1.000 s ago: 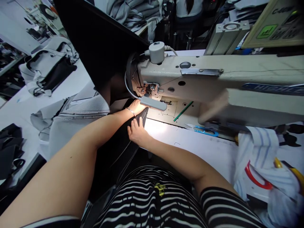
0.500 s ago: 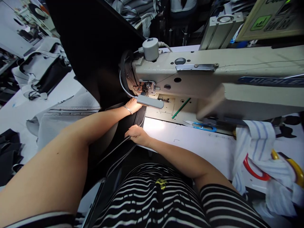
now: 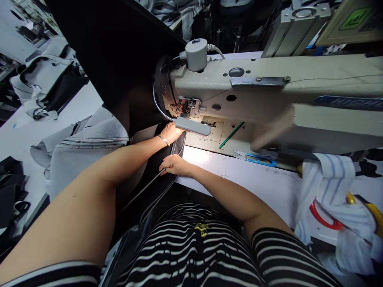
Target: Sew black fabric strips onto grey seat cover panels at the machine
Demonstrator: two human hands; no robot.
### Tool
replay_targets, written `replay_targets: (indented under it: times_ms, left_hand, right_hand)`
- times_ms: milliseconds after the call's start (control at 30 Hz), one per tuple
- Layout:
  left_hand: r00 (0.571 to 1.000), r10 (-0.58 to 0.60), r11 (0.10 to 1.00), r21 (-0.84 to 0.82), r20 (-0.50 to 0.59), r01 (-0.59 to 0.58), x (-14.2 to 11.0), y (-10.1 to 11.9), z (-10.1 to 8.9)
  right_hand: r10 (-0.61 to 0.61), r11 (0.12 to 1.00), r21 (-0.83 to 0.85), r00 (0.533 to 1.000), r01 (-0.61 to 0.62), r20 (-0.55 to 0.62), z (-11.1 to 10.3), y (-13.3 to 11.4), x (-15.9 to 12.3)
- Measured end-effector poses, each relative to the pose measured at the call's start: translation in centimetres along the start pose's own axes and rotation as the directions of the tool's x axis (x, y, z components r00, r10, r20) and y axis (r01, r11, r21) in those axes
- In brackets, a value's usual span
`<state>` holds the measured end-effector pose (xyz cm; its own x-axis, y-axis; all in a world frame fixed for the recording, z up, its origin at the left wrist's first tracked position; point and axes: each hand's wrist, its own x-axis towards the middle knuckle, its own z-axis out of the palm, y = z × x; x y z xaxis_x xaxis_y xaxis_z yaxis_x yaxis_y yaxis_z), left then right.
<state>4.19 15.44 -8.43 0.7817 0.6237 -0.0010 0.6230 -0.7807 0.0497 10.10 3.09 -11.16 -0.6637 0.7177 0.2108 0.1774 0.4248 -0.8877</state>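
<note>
My left hand (image 3: 172,133), with a bracelet at the wrist, lies on black material (image 3: 152,157) beside the sewing machine's (image 3: 206,83) needle area. A small grey lamp (image 3: 193,126) covers its fingertips, so their grip is hidden. Just nearer to me, my right hand (image 3: 174,164) is closed in a pinch on a thin grey cord-like strip (image 3: 140,192), which runs taut down to the left along the black material. A line of stitching shows on the dark edge between both hands. A large black panel (image 3: 98,44) stands up behind the machine head.
On the machine bed lie a green stick (image 3: 231,135) and blue thread snips (image 3: 259,159). Striped cloth (image 3: 332,179) and red-handled scissors (image 3: 324,218) are at the right. Grey fabric pieces (image 3: 86,139) lie on the left. A control panel (image 3: 353,24) stands upper right.
My right hand has gone from fingers spread flat on the black material to pinching the grey strip, drawing it taut. My left hand stays beside the needle area. The view shifts slightly.
</note>
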Motion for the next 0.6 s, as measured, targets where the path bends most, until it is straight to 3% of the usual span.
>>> replay_targets:
  times_ms: [233,467,600]
  left_hand:
    - [0.992,0.098,0.991,0.079,0.075,-0.104,-0.7,1.2,-0.8]
    - [0.999,0.018,0.997,0.070,0.030,-0.021,-1.0,1.0,-0.2]
    - [0.997,-0.018,0.998,0.055,0.081,0.014,-1.6,2.0,-1.0]
  right_hand:
    - [-0.034,0.997,-0.064,0.999,0.037,0.036,-0.1,-0.1,-0.1]
    - [-0.043,0.992,-0.120,0.997,0.051,0.068,-0.7,-0.9,-0.6]
    - [-0.035,0.991,-0.123,0.997,0.044,0.074,-1.0,-1.4,-0.8]
